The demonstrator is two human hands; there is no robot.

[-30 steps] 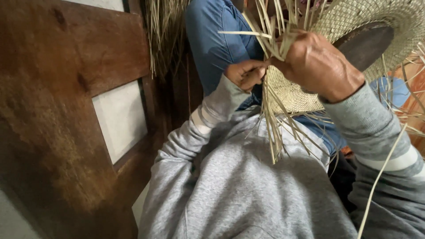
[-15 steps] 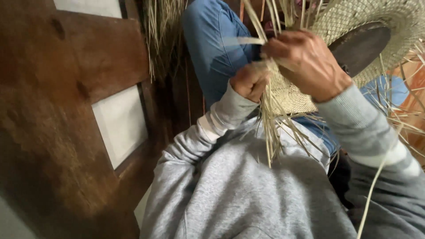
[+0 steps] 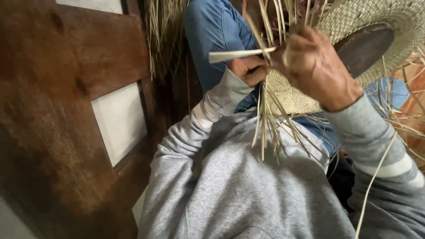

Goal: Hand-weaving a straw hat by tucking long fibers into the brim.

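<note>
Two hands work a half-woven straw hat (image 3: 372,17), pale tan, its finished part a tight checked weave curving around a dark wooden block (image 3: 365,44). The right hand (image 3: 316,66) has its fingers curled over the weave's edge, gripping it. The left hand (image 3: 248,71) is closed on straw just beside them. Loose strands (image 3: 265,128) hang below the fingers, and one flat strip (image 3: 234,55) juts sideways above the left hand.
</note>
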